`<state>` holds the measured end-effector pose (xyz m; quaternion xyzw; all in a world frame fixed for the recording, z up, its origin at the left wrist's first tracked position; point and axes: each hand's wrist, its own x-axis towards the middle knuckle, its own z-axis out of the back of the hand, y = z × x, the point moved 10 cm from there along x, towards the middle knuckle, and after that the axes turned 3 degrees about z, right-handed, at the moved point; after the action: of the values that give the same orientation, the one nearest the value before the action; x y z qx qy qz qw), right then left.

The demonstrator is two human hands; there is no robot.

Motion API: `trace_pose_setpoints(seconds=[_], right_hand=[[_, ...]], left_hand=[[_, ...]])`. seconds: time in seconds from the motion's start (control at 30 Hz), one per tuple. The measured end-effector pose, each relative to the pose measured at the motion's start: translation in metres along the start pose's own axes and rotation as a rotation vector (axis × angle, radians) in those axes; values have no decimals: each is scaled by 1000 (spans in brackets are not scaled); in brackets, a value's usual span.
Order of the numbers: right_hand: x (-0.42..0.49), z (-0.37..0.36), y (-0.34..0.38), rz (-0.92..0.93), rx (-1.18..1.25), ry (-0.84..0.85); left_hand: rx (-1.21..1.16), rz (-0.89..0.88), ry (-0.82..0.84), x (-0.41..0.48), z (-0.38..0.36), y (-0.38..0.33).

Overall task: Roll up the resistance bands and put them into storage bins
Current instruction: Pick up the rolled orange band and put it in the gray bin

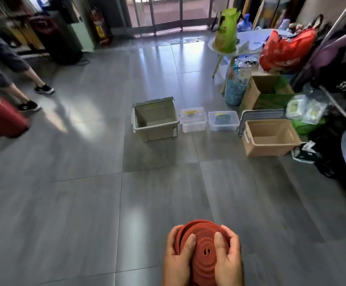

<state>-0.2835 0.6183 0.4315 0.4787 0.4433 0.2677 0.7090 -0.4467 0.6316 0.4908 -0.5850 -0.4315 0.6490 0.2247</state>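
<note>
A red resistance band [204,249] is rolled into a tight spiral coil at the bottom centre of the head view. My left hand [178,259] grips its left side and my right hand [229,259] its right side, both thumbs pressing on the coil's face. Across the floor stands a row of bins: a grey-green bin [155,130] with nothing visible inside, two small clear bins [193,125] [223,124] each with something dark inside, and a tan bin [270,146] with its lid leaning behind it.
A cardboard box [250,93], bags and a small table [250,38] crowd the right side. Another person's legs [31,87] and a red cylinder [2,117] are at the left. Grey tiled floor [85,203] lies between me and the bins.
</note>
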Motion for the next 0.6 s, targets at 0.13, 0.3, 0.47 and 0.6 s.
trace_pose_setpoints(seconds=[0.13,0.3,0.47,0.6], right_hand=[[50,-16,85,96,-12,-11],[124,-51,125,90,-56,72],[177,-103,163,101,-112,143],[216,-151,188,111,-113,159]], left_hand=[[22,-16,-75,55,-24,-39],[9,6,-105,113,-53,-86],[-53,10,-137,173,-57,-125],[-92,46,-192,227,-52,-148]])
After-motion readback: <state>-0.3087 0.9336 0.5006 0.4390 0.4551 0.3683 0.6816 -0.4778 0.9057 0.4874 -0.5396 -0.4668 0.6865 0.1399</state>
